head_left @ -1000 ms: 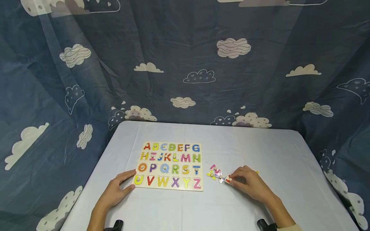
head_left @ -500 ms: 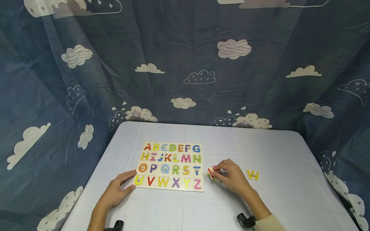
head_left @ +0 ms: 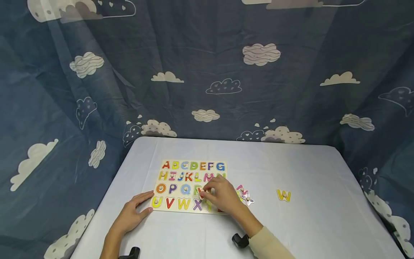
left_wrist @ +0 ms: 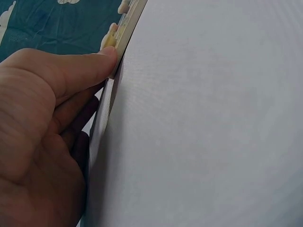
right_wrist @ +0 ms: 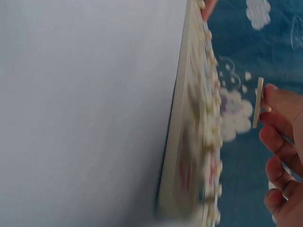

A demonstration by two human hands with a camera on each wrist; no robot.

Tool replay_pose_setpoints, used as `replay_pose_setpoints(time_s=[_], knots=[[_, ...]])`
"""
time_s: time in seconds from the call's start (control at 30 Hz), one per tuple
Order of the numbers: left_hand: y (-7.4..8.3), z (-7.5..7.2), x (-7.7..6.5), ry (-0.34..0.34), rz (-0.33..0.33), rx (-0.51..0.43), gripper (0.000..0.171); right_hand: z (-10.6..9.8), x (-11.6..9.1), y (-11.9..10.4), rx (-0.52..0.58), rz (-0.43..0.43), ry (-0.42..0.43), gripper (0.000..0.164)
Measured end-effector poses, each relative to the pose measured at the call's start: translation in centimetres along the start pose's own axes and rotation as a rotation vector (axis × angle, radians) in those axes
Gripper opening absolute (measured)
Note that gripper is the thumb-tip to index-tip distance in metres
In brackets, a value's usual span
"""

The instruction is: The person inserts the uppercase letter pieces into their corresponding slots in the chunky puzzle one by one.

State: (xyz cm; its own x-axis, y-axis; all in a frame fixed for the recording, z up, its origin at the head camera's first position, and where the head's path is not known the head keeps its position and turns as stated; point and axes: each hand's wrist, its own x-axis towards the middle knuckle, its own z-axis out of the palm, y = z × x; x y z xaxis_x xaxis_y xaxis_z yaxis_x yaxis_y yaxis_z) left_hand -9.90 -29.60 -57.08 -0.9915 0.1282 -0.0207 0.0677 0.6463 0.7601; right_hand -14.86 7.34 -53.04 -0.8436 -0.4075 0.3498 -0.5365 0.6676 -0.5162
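Note:
A wooden alphabet puzzle board [head_left: 176, 196] lies on the white table. At its left edge, my left hand [head_left: 129, 214] rests with extended thumb and index finger touching it; in the left wrist view the thumb [left_wrist: 90, 68] presses the board's side. Over the right part of the board, my right hand [head_left: 223, 194] pinches a red letter piece [head_left: 201, 193], apparently a V, by its knob. The right wrist view shows this piece [right_wrist: 258, 104] edge-on, raised above the board. The hand and forearm hide some letters on the right side.
Just right of the board lie a few loose letter pieces, among them a pink one [head_left: 240, 188] and a pale one [head_left: 248, 199], partly overlapping. A yellow W piece [head_left: 284, 195] lies farther right. A dark cloth with clouds [head_left: 223, 108] hangs behind the table.
My right hand picked up the red letter piece from the loose ones and carried it left over the board, uncovering the yellow W. My left hand has stayed at the board's edge.

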Motion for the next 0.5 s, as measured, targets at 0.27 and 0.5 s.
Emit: replay_pose_setpoints(time_s=[0.27,0.5], knots=[[0.0,0.1,0.1,0.007,0.012,0.005,0.06,4.4,2.4,-3.8,-0.103,-0.15,-0.01,0.021],[-0.3,0.2,0.1,0.013,0.024,0.027,0.059,7.8,3.3,-6.3,-0.145,-0.189,0.003,0.018]])
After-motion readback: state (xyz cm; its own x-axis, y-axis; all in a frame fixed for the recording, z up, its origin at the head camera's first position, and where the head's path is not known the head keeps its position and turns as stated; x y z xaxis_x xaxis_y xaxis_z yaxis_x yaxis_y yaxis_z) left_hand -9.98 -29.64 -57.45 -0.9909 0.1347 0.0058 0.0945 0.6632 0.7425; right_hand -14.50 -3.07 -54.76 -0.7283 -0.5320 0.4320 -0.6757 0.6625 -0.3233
